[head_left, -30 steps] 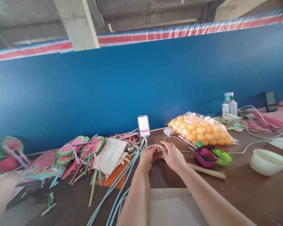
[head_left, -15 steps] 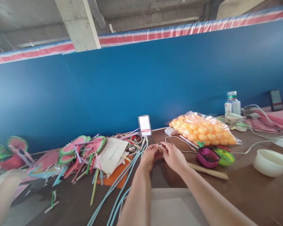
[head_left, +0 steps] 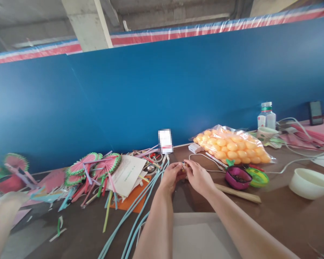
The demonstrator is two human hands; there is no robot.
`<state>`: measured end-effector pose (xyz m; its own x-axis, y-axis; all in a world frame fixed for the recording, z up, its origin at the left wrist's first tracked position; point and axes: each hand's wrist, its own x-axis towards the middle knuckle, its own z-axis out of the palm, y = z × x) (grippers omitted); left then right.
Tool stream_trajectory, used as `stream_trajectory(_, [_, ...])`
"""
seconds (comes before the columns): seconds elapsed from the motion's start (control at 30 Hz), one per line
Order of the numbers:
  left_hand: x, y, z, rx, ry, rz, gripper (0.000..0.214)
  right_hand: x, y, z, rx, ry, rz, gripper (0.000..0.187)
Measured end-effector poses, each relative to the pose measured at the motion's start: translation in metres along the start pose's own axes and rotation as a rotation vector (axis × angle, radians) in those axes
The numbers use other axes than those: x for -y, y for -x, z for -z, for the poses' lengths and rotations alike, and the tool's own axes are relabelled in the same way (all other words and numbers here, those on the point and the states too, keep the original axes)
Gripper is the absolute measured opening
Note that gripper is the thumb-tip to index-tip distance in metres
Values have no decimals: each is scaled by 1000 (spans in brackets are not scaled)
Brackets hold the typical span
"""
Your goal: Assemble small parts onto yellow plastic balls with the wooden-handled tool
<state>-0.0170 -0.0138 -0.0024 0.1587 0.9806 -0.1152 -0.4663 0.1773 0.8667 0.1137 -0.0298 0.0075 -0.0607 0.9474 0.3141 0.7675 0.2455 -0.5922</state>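
Note:
My left hand and my right hand meet above the table, fingertips pinched together around a small shiny object. It looks metallic with a gold tint, and fingers cover most of it, so its kind is unclear. Both hands are closed on it. Below and between my forearms lies a pale grey flat sheet or board. A wooden stick rests just right of my right hand. Light blue cables run past my left forearm.
Farther right are a purple container, a green lid-like dish, a white bowl and a bag of orange balls. Pink paper fans and papers crowd the left. Another person's arm reaches in there. A blue partition stands behind.
The view has tilted slightly, so the table and its things sit a little higher. Both hands keep their pinch on the small object, with hardly any movement.

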Motion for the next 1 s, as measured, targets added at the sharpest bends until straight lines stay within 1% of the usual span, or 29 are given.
stream_trajectory(0.13, [-2, 3, -2, 17, 31, 1, 31, -4, -2, -3, -42, -43, 51, 35])
stream_trajectory(0.27, [-3, 4, -3, 40, 51, -9, 34, -6, -3, -4, -74, -67, 71, 33])
stream_trajectory(0.47, [-2, 2, -1, 52, 75, -15, 34, -3, -2, -1, -110, -101, 61, 33])
stream_trajectory(0.63, [-1, 2, 0, 70, 116, -29, 34, -2, -1, -3, -129, -98, 42, 38])
stream_trajectory(0.8, [-1, 1, 1, 78, 121, -28, 33, -5, -2, -5, -146, -120, 64, 32])
stream_trajectory(1.0, [-5, 5, -1, 83, 119, -17, 31, -8, -3, -6, -153, -159, 64, 31])
